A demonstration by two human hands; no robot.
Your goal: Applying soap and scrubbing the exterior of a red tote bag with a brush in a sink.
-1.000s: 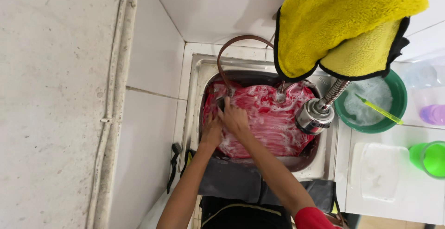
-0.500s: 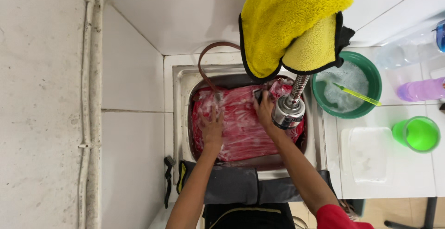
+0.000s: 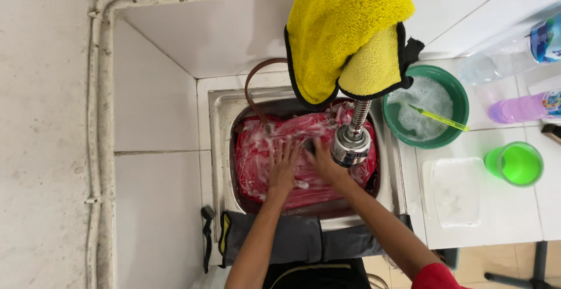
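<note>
White tiled walls [image 3: 158, 113] meeting in a corner, grey grout lines between large tiles. Rough pale plaster wall [image 3: 41, 149] at far left, with a white pipe [image 3: 93, 119] clipped along it and bending across the top. White tiled counter [image 3: 485, 219] at right around a steel sink rim [image 3: 213, 149]. Strip of tan floor [image 3: 508, 262] at bottom right. Even, soft light, no hard shadows.

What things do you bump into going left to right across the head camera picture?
Wall pipe → left hand on the soapy red cloth → right hand → green basin → green cup.
</note>
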